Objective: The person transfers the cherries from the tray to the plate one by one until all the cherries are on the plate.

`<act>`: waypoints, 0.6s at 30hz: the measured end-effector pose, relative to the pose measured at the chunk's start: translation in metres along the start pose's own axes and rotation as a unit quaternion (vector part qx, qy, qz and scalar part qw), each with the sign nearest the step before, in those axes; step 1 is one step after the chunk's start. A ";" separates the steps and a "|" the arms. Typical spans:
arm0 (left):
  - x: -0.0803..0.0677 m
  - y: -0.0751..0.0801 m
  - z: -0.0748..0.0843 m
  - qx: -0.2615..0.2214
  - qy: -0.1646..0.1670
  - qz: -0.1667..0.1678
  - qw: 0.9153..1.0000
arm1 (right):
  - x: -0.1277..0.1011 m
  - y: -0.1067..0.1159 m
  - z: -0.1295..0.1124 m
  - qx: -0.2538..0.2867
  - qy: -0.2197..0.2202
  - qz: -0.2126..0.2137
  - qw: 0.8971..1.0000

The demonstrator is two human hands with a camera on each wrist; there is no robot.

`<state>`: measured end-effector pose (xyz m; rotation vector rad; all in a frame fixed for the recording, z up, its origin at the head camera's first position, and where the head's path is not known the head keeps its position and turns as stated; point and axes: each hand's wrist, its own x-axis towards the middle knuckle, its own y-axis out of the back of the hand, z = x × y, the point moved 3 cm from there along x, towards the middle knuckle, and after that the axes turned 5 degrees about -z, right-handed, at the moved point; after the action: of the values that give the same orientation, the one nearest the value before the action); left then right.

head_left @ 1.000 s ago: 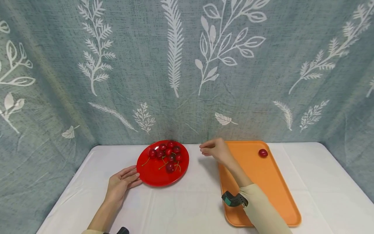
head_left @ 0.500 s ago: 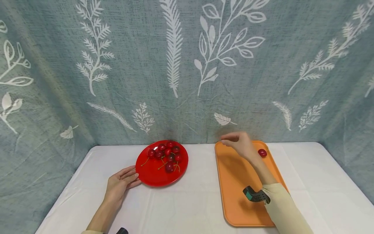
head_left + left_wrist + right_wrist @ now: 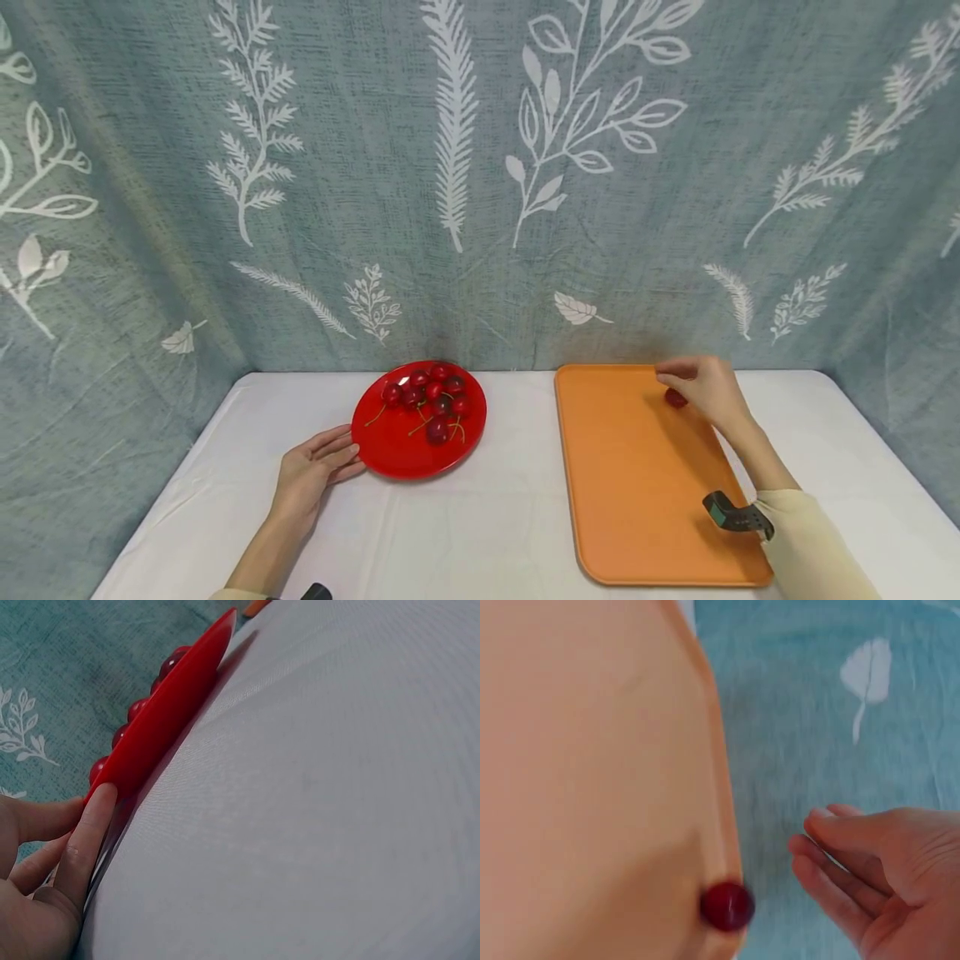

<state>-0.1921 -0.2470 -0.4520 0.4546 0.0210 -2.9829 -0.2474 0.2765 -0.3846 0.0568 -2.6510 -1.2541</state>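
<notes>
Resting flat on the white tabletop [image 3: 465, 517], the left hand [image 3: 311, 471] has straight fingers touching the rim of the red plate [image 3: 390, 450], where a cluster of cherries [image 3: 435, 402] lies. The right hand [image 3: 705, 390] hovers over the orange tray [image 3: 637, 483], fingers loosely apart and holding nothing, just beside the single cherry [image 3: 727, 905] at its far corner. Judging by this, one fruit is across; the cluster is left.
</notes>
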 end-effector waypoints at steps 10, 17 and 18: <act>0.000 -0.001 -0.001 0.007 -0.002 0.004 1.000 | -0.012 0.015 0.031 -0.127 0.040 0.016 0.991; 0.000 -0.001 -0.001 0.001 -0.006 0.006 1.000 | -0.016 0.009 0.040 -0.171 0.031 0.005 0.985; 0.000 -0.001 -0.001 0.002 -0.005 0.006 1.000 | -0.016 0.009 0.040 -0.172 0.032 0.008 0.985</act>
<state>-0.1917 -0.2461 -0.4532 0.4384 0.0126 -2.9730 -0.2390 0.3144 -0.4053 0.0202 -2.3393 -1.6545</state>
